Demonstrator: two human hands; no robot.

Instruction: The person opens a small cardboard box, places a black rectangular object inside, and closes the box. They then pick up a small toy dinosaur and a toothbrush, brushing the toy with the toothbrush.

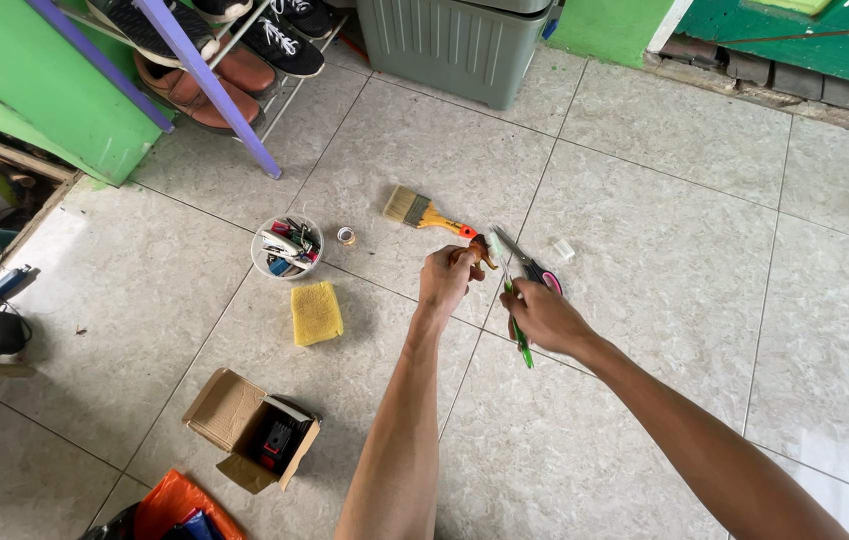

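Observation:
My left hand [445,280] is closed around a small brown object [483,252] held just above the tiled floor. My right hand [537,315] grips a thin green tool [522,343] whose lower end points down toward me and whose pale tip sits close to the brown object. Just beyond the hands a paintbrush [423,212] with an orange handle lies on the tiles. A pair of scissors [525,263] with pink-and-black handles lies to the right of the brush, next to my right hand.
A yellow sponge [316,313], a round cup of small tools [287,247] and a small tape roll [346,236] sit at left. An open cardboard box [245,425] lies nearer. A shoe rack [215,60] and grey bin [455,45] stand beyond.

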